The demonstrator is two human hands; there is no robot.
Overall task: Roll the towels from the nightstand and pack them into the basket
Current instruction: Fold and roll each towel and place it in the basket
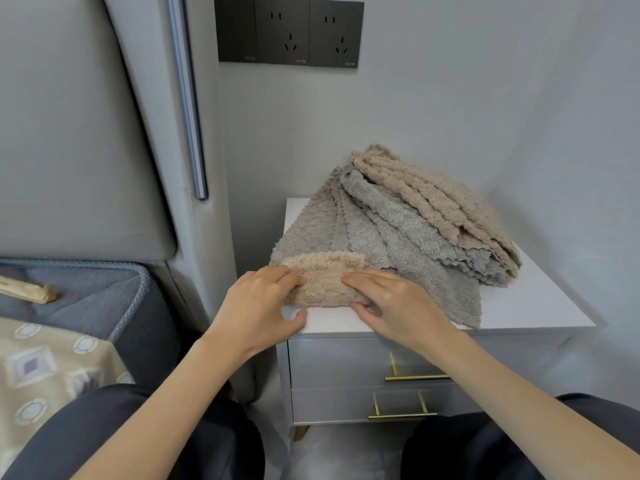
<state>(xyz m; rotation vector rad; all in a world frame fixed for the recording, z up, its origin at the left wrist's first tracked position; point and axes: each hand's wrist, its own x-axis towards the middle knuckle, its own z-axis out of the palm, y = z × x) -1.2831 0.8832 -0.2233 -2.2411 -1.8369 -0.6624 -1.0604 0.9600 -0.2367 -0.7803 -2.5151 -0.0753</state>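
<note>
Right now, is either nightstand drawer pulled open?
No, the upper drawer and lower drawer of the nightstand sit closed below the left hand and right hand gripping the beige towel.

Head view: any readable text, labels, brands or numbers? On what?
Socket panel: tiny pale marks at the bottom edge of each plate, too small and blurred to read.
Rolled towel, towel pile, nightstand, bed cover: no text.
Nothing legible in this view.
</note>
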